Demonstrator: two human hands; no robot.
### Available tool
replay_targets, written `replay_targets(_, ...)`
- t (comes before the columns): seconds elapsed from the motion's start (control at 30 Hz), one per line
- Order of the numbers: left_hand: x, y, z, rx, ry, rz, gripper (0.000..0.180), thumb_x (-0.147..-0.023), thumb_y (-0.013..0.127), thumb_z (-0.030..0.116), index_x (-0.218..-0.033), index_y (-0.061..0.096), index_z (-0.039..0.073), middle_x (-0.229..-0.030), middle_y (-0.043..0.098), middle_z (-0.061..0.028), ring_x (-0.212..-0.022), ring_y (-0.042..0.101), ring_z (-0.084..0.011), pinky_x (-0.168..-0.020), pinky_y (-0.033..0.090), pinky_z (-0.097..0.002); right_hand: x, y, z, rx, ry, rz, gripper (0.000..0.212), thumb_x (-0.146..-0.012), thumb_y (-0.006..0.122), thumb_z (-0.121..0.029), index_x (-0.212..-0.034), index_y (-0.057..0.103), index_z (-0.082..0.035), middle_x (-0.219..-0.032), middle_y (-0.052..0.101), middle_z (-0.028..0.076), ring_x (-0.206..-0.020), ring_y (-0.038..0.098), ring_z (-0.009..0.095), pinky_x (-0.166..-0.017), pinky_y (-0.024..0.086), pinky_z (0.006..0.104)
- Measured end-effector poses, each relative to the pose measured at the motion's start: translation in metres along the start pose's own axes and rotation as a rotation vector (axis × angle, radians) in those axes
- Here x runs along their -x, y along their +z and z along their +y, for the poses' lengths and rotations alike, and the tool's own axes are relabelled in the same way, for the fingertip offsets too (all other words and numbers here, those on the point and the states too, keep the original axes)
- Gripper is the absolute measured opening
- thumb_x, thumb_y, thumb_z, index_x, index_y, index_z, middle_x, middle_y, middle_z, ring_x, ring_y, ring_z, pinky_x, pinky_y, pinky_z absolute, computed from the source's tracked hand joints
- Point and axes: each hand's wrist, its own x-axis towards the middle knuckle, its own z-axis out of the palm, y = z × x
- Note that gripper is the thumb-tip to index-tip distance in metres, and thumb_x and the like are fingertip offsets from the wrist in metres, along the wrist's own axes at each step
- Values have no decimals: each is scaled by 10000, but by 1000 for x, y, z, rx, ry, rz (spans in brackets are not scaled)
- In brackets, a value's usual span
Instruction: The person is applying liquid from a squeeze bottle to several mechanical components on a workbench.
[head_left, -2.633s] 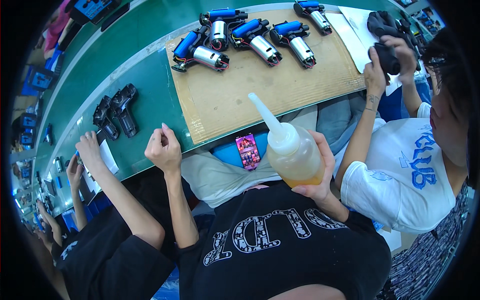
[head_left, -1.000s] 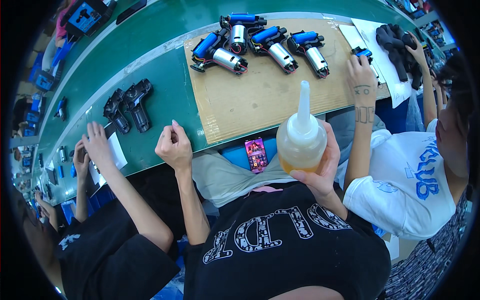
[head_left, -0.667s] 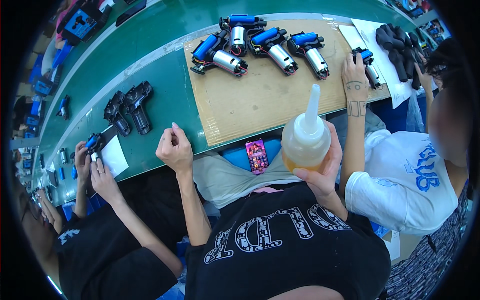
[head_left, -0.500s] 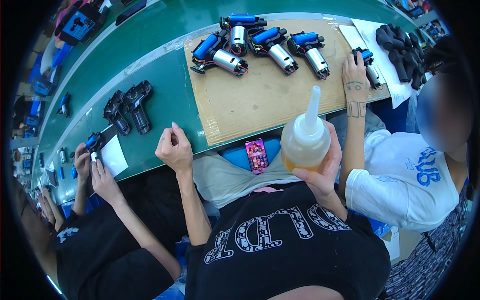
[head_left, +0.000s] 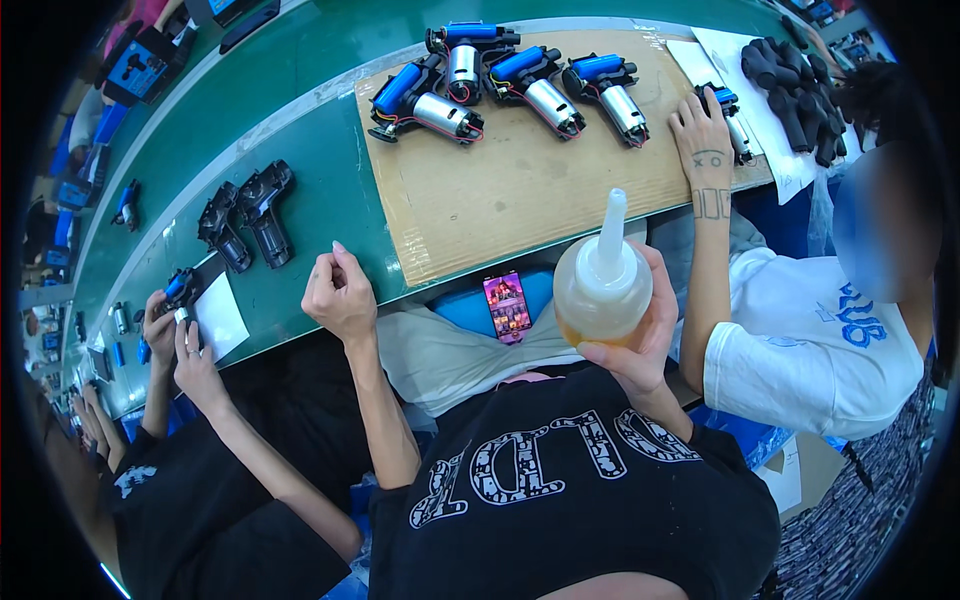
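Note:
My right hand (head_left: 648,335) grips a translucent squeeze bottle (head_left: 592,292) with a long white nozzle pointing up. Some amber liquid sits low in it. The bottle is held above my lap, on the near side of the cardboard's edge. My left hand (head_left: 341,298) is curled into a fist at the table's front edge, with the thumb on top and nothing seen in it. Several motor assemblies (head_left: 545,95), each a silver motor and blue cylinder in a black half-shell, lie on the cardboard sheet (head_left: 500,190). Two black shell halves (head_left: 265,213) lie left of the cardboard.
A phone (head_left: 508,307) lies on my lap. At the right, a co-worker's hand (head_left: 703,140) rests on another motor assembly, near a pile of black shells (head_left: 795,100) on white paper. To the left, another worker's hands (head_left: 185,345) hold a unit over the green table (head_left: 330,180).
The bottle in my right hand has come slightly lower and left. The whole view has shifted a little. My left hand stays closed at the table edge.

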Motion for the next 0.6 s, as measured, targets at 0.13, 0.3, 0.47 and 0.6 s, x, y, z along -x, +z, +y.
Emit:
replay_targets(0.13,-1,-4,1,-35,4,-9,286,-924,674,62,-671,554,0,-547,480,-69,-451,426,-170,-449,322,-331,3,-4,0,73,-12,-15,902,-650,871,-119,-1399,388,22,-1287,562,129,-1198,574,208,-1024,463,345)
replay_targets(0.3,0,0,2,-12,-7,-24,272,-923,673,65,-681,567,0,-554,493,-75,-455,436,-174,-453,331,-335,6,-3,-2,41,-13,1,836,-689,851,-64,-1378,388,39,-1293,569,168,-1207,567,227,-1034,456,360)
replay_targets(0.47,-2,-3,3,-31,-12,-31,270,-925,672,71,-686,573,-2,-559,505,-75,-460,447,-175,-458,340,-335,4,-3,-5,62,-13,-10,829,-691,841,-60,-1378,387,40,-1295,567,173,-1206,568,231,-1037,454,360)
replay_targets(0.6,-3,-4,4,-23,-29,-47,275,-927,673,78,-686,570,-3,-561,513,-73,-463,452,-172,-460,343,-333,3,-3,-8,60,-1,-35,828,-692,839,-59,-1379,388,38,-1301,565,176,-1207,569,234,-1036,454,360)
